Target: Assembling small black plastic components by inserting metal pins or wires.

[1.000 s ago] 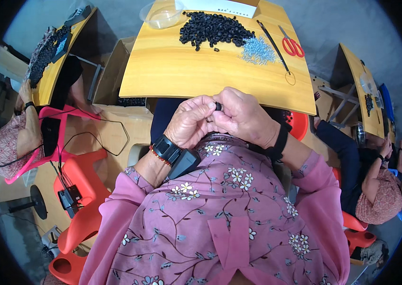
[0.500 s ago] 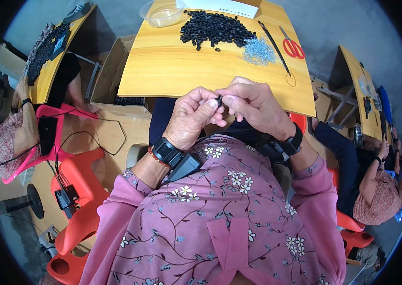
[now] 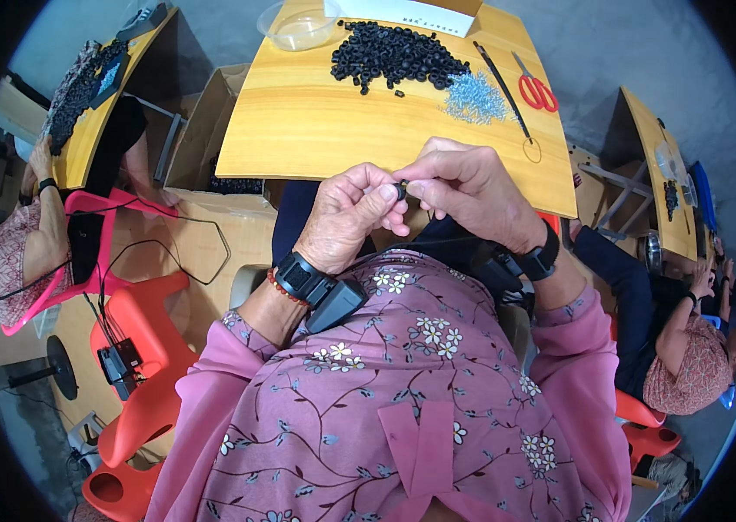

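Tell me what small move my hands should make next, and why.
Perhaps firm up the left hand around the small black piece: that hand pinches it between thumb and finger, and the right hand reaches right up to it, so it could shift.

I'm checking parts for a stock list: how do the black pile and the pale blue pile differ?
The black pile covers more of the table than the pale blue pile. The black pile's pieces look chunky and ring-like; the pale blue pile's look smaller and thinner. The black pile lies left, the pale blue pile right. Both are loose heaps of small pieces.
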Tool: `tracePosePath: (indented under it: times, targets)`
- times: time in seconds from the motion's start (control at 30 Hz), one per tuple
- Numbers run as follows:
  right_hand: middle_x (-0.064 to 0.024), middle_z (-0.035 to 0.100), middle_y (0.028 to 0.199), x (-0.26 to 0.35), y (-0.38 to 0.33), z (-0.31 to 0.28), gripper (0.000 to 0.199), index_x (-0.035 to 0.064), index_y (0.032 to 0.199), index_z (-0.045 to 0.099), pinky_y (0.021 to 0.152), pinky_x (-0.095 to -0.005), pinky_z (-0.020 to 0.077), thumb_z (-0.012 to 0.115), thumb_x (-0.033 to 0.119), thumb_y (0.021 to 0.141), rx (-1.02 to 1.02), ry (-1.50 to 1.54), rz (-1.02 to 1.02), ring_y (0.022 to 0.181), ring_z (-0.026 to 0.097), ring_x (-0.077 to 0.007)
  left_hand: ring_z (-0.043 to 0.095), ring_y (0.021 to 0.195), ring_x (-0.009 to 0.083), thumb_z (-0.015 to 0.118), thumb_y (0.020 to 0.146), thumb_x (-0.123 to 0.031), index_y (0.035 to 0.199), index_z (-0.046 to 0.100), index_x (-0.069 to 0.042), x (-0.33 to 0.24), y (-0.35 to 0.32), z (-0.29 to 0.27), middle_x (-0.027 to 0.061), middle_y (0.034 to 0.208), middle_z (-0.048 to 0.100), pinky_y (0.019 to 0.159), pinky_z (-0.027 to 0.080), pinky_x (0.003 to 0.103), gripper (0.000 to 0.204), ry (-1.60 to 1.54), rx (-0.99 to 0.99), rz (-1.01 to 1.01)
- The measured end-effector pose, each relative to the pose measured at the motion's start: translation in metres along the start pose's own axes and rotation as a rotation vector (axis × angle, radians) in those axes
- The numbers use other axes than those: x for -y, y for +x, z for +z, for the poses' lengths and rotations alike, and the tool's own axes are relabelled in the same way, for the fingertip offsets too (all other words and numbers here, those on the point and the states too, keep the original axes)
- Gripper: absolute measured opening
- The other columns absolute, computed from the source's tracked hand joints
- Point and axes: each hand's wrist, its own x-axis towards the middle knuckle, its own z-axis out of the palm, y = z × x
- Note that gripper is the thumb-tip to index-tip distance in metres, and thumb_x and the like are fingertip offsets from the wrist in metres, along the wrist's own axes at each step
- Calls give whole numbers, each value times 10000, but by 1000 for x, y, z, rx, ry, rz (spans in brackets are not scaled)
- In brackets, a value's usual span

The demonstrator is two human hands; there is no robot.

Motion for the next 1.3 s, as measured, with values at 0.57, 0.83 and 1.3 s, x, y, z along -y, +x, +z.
tracePosePath:
  times: [0.57, 0.83, 1.3]
  targets:
    - [-60, 601, 836, -12, -12, 16, 263, 68, 1108, 709, 694, -301, 484, 640, -37, 877, -135, -139, -182, 763, 595, -200, 672, 789, 140, 648, 981, -156, 1058, 629, -1, 3, -2, 1, 99, 940, 680, 739, 612, 318, 174, 25, -38, 78]
    - [-54, 570, 839, -23, -10, 21, 347, 110, 1191, 685, 662, -308, 486, 648, -45, 883, -166, -244, -311, 755, 588, -199, 680, 769, 145, 643, 979, -124, 1104, 623, -7, 2, -1, -2, 106, 929, 683, 688, 619, 325, 172, -107, -22, 13]
    - [-127, 519, 856, -18, -5, 25, 341, 53, 1187, 623, 658, -394, 491, 629, -27, 856, -115, -453, -316, 760, 599, -314, 647, 758, 134, 584, 993, -80, 1039, 585, -17, 2, 2, -1, 88, 913, 660, 677, 593, 301, 78, -75, -76, -6]
